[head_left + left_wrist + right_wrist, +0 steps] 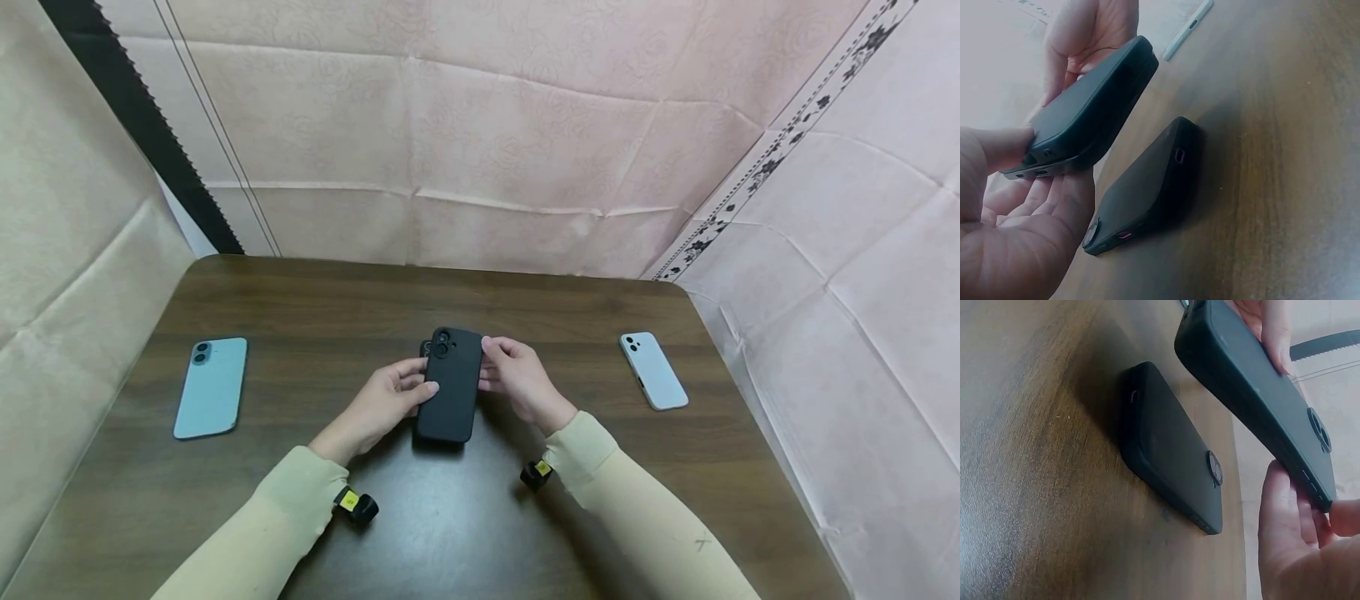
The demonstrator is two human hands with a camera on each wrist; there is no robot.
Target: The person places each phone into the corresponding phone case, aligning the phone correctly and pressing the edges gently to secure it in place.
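Observation:
Both hands hold a black phone case (455,387) tilted above the table, its camera corner at the top. My left hand (386,400) grips the left edge, thumb on the back and fingers beneath. At the upper right corner, my right hand (521,379) pinches the case between thumb and fingers. Whether a phone sits inside I cannot tell. Below it, apart from both hands, a second black-cased phone (1172,450) lies back up on the table. In the head view, only its camera corner (424,348) shows.
A light blue phone (212,387) lies back up at the left of the brown wooden table (330,300). Towards the right edge lies a pale blue phone (654,371). Cloth sheets (510,150) hang behind and beside the table.

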